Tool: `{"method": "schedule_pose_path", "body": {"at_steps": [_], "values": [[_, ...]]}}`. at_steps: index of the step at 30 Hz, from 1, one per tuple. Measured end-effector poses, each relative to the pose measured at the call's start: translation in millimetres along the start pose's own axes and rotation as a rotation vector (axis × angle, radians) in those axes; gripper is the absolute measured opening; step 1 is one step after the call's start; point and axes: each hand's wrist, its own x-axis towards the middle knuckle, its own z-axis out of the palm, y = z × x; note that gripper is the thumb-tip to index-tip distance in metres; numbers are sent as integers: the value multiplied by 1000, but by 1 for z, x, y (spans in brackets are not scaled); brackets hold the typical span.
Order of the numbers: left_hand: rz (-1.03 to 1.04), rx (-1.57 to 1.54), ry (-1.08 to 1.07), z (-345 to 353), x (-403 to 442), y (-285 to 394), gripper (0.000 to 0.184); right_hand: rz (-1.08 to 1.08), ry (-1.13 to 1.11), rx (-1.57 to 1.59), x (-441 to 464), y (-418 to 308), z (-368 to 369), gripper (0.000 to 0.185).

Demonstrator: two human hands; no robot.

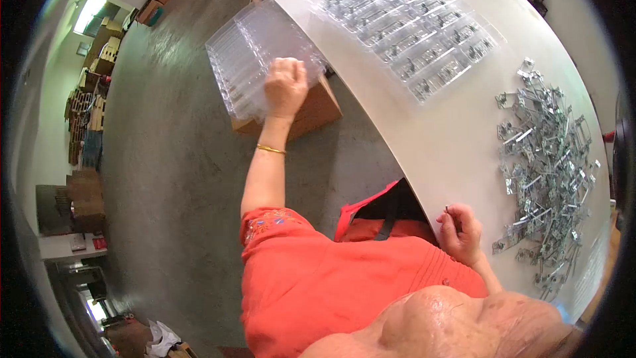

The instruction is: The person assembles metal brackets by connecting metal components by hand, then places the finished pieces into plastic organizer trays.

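Observation:
My left hand (pixel 285 86) reaches out past the table edge, fingers curled closed at the near side of a clear plastic blister tray (pixel 265 30). The tray lies on top of a stack of similar trays, over a cardboard box (pixel 317 111). My right hand (pixel 462 232) is by the table's near edge, thumb and fingers pinched together. A tiny dark tip shows at its fingertips, too small to name. Further along the table lies a clear compartment tray (pixel 424 89) with small metal parts in its pockets.
A heap of loose metal bracket-like parts (pixel 546 172) spreads along the right side of the white table (pixel 424 139). A dark bag with red trim (pixel 387 209) sits at the near table edge. Stacked boxes and pallets (pixel 83 109) line the far left wall.

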Motion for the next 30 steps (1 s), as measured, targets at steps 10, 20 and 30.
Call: {"method": "schedule_pose_path", "body": {"at_steps": [10,20,30], "values": [[-279,301,-221,8,-12,-206,21,-203,-136,-62,85,-30,64,20],[-473,343,-617,26,-4,-244,30,-128,-81,-75,88,-25,75,20],[-369,417,-533,18,-9,-251,15,-132,-92,-87,91,-30,72,18]]}}
